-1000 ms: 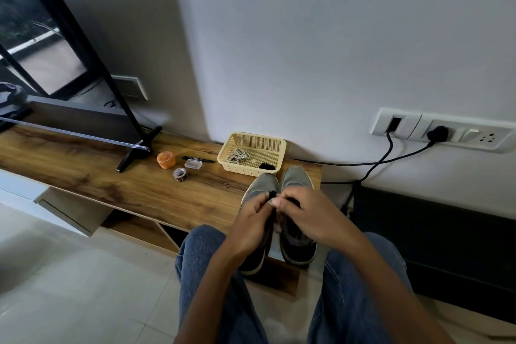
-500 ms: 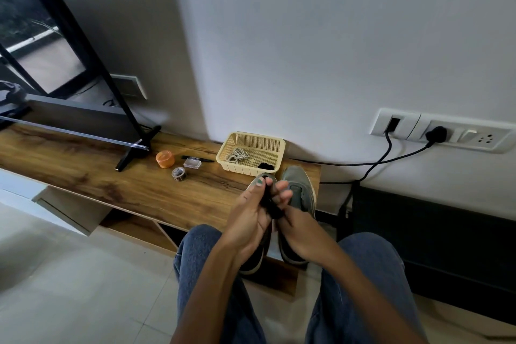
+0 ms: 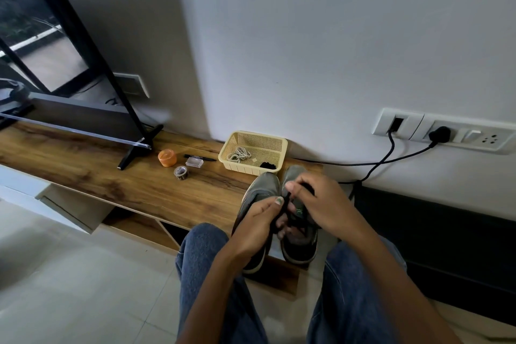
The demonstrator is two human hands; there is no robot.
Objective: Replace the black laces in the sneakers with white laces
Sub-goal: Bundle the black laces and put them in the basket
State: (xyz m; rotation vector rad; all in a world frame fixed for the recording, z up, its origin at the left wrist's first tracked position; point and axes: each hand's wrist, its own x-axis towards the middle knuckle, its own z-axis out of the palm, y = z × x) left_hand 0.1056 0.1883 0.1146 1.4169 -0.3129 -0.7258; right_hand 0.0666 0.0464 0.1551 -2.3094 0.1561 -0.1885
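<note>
View from my head, looking down over my knees at a low wooden surface (image 3: 117,176) set against a white wall. Two grey sneakers stand side by side at the near right end of the surface, toes toward the wall: the left sneaker (image 3: 264,187) and the right sneaker (image 3: 300,246), nearly touching each other. My left hand (image 3: 258,225) lies over the left sneaker, thumb and fingers curled and pinching a black lace (image 3: 284,202) that runs up between my two hands. My right hand (image 3: 324,204) is held over the right sneaker, fingers bent and pinching the same black lace near its upper end; how much of the lace remains threaded in the shoe I cannot tell, since my hands cover the eyelets.

Just behind the sneakers stands a pale yellow basket (image 3: 275,145) with perforated walls. Inside it, a loose bundle of white laces (image 3: 238,154) lies at the left, and a small black clump (image 3: 268,166) lies at the near right corner.

Left of the basket, on the surface: a black pen (image 3: 199,158), a small clear box (image 3: 194,162), an orange round container (image 3: 167,157) and a small roll (image 3: 181,172). Further left stands a television (image 3: 42,36) on its black foot. A wall socket strip (image 3: 446,132) with black cables (image 3: 391,159) is at the right.
</note>
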